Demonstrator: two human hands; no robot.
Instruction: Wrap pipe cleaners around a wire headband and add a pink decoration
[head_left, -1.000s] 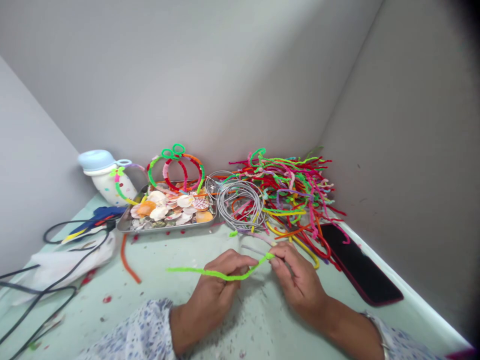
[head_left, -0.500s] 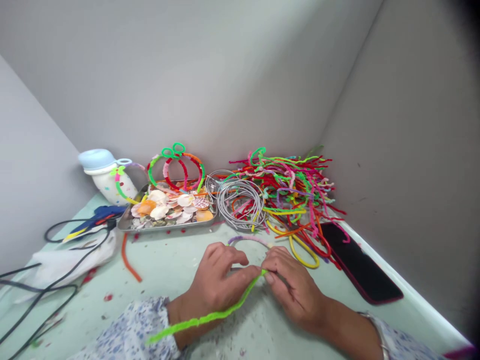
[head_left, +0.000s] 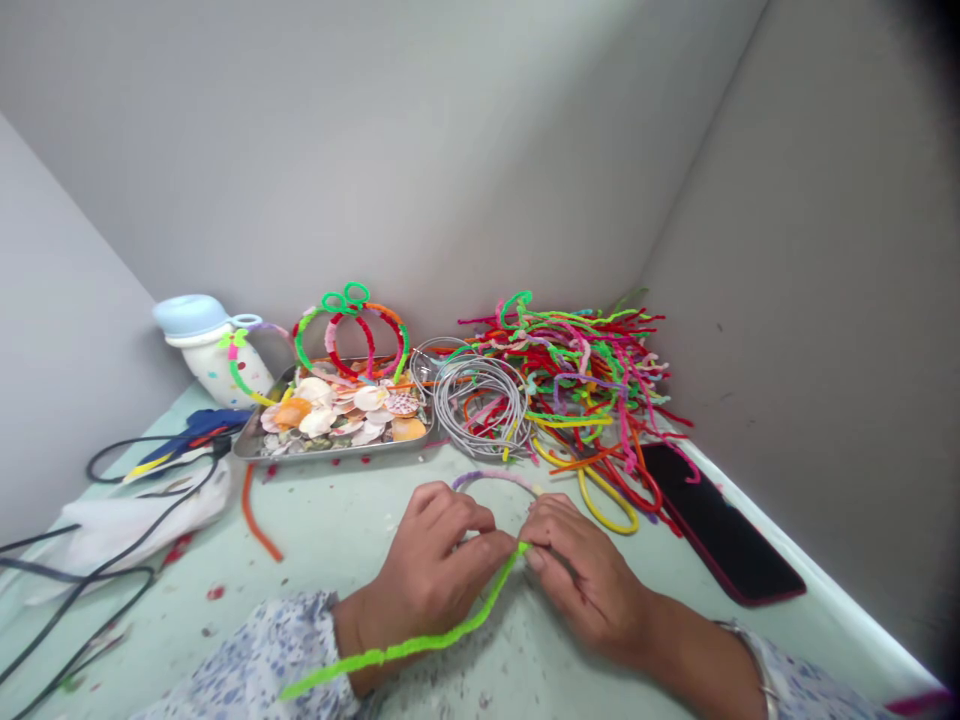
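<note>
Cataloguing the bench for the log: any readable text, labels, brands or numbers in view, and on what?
No readable text anywhere in view.
The blue hot-glue gun shows no legible marks at this resolution.
The white dotted plastic bottle with a pale blue lid shows no legible marks either.
The black smartphone with a red edge shows no legible text.
</note>
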